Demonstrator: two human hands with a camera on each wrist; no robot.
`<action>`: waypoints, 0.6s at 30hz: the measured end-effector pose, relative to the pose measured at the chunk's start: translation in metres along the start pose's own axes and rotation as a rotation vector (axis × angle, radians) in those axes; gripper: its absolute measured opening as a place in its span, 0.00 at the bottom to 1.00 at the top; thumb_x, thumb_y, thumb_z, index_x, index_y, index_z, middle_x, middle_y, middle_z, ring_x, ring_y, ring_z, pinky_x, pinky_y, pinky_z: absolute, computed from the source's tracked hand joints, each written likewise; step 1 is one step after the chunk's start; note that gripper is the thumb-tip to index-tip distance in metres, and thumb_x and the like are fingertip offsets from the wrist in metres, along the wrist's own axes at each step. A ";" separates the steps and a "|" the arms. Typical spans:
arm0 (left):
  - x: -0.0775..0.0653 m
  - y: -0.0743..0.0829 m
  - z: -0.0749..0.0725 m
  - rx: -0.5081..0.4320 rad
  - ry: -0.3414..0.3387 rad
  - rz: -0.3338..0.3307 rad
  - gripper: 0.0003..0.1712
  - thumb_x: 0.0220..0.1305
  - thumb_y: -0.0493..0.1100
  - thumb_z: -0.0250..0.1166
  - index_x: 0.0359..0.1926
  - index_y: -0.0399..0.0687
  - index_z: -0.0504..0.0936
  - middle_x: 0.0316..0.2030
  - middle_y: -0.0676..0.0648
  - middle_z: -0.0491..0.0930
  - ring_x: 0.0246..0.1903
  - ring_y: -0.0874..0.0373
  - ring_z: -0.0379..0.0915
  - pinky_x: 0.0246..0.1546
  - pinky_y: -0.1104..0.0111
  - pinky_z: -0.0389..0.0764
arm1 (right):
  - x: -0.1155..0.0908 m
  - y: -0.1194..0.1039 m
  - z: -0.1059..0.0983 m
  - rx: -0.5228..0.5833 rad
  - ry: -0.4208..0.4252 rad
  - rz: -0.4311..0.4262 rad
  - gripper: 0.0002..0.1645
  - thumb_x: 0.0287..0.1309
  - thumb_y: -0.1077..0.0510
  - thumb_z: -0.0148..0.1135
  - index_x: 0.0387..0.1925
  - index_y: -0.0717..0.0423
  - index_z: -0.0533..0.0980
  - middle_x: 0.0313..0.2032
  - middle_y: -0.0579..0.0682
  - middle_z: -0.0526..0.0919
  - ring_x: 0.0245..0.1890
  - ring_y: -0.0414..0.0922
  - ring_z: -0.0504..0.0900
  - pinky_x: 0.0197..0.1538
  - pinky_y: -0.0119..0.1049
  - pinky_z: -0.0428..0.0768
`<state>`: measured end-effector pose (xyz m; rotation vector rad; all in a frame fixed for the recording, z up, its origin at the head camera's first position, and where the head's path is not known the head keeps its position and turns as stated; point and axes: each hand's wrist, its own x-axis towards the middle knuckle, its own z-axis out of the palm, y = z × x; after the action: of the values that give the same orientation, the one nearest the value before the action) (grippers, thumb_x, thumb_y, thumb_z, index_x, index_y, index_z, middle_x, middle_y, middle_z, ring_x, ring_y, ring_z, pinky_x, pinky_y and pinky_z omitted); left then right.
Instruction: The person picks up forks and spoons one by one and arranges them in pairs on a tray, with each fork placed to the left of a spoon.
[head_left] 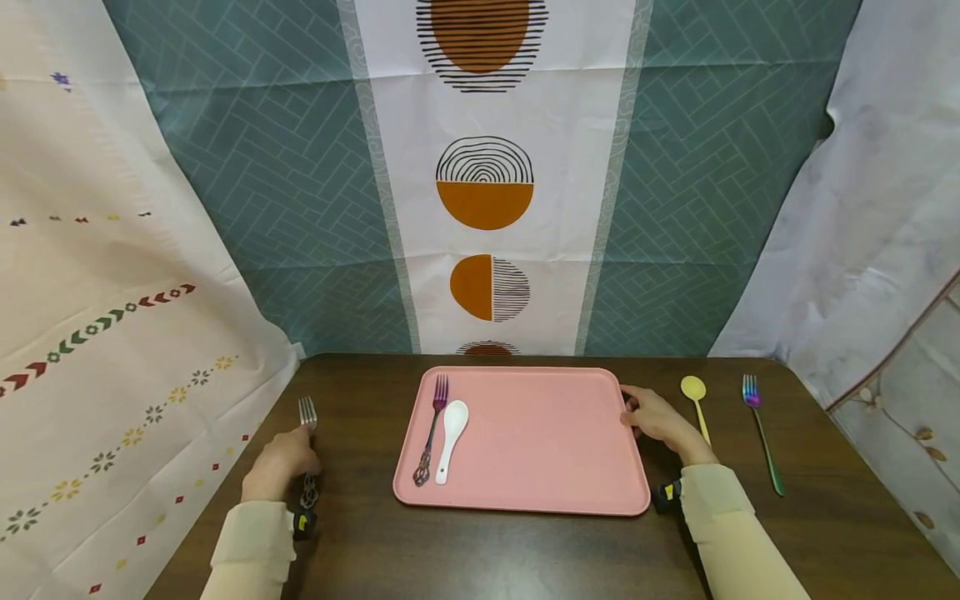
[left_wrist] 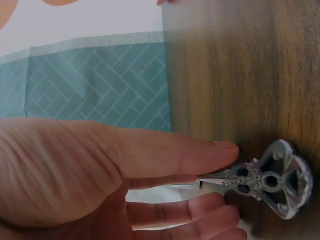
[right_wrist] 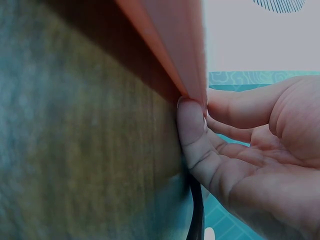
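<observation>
Silver fork (head_left: 307,410), handle end of ornate openwork, at the worktop (head_left: 360,542)'s left, pink tray (head_left: 540,442), rectangular with rounded corners, mid-worktop, left hand (head_left: 281,458), back uppermost, pinching the fork's handle, right hand (head_left: 660,421), extended forward, pinching the tray's right rim, three forks (head_left: 752,396) in all, two spoons (head_left: 453,418), one tray

Curtained-off nook, room type unclear; patterned cloths (head_left: 300,167) around a table (head_left: 480,554).

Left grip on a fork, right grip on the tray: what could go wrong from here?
The right grip pinches the tray only at its right edge, so lifting there might slide the white spoon and purple fork leftward.
The right forearm is close to the yellow spoon and might nudge it.
</observation>
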<state>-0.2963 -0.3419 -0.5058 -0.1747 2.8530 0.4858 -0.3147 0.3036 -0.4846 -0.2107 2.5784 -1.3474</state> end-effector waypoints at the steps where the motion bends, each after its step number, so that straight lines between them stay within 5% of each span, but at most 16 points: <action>1: -0.001 0.001 0.000 -0.003 0.005 0.001 0.38 0.52 0.42 0.71 0.63 0.31 0.71 0.45 0.25 0.78 0.38 0.32 0.74 0.35 0.43 0.77 | 0.000 0.000 0.000 0.002 -0.001 0.002 0.43 0.60 0.72 0.54 0.75 0.79 0.53 0.35 0.58 0.73 0.30 0.47 0.77 0.33 0.39 0.83; 7: -0.034 0.035 -0.019 -0.057 0.001 -0.024 0.37 0.54 0.36 0.68 0.65 0.29 0.69 0.42 0.26 0.76 0.30 0.38 0.74 0.26 0.55 0.76 | -0.001 -0.001 0.001 0.003 -0.001 0.004 0.43 0.60 0.72 0.55 0.74 0.80 0.53 0.35 0.59 0.73 0.29 0.47 0.77 0.33 0.39 0.83; 16: -0.006 0.013 0.000 -0.121 0.023 -0.046 0.24 0.54 0.32 0.63 0.54 0.29 0.73 0.40 0.20 0.76 0.18 0.47 0.79 0.18 0.60 0.81 | -0.001 -0.002 0.000 -0.001 0.006 0.001 0.43 0.60 0.72 0.55 0.74 0.80 0.53 0.35 0.58 0.73 0.28 0.47 0.77 0.33 0.41 0.83; 18: -0.013 0.022 -0.005 -0.127 0.027 -0.049 0.25 0.53 0.32 0.62 0.53 0.28 0.72 0.38 0.21 0.76 0.17 0.46 0.79 0.18 0.60 0.81 | -0.001 -0.002 0.000 -0.006 0.009 0.000 0.42 0.60 0.72 0.55 0.74 0.80 0.53 0.35 0.58 0.73 0.29 0.47 0.77 0.33 0.41 0.83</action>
<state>-0.2878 -0.3219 -0.4914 -0.2757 2.8371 0.6599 -0.3141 0.3028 -0.4829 -0.2062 2.5898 -1.3443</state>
